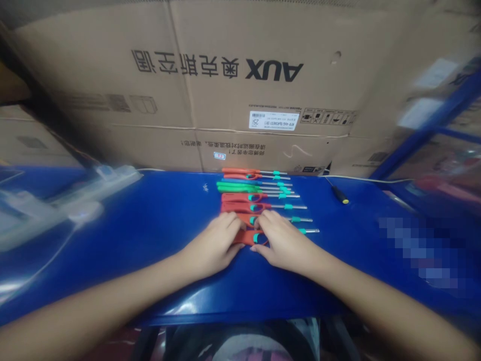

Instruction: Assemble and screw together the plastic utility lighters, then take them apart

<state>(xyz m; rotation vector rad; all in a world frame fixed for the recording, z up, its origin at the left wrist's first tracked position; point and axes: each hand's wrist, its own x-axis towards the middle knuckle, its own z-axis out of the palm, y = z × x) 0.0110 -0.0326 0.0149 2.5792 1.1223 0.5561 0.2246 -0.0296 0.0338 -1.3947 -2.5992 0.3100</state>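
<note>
A row of several long-nosed lighters lies on the blue table, red, blue and green handles to the left, metal tips with teal collars to the right. My left hand and my right hand rest side by side on the nearest red lighter. The fingers of both hands are curled over its handle and press it against the table. The lighter beside it is partly hidden by my fingertips.
A big AUX cardboard box stands right behind the lighters. A black screwdriver with a yellow end lies at the back right. Clear plastic packaging sits at the left. Blue shelf bars rise at the right.
</note>
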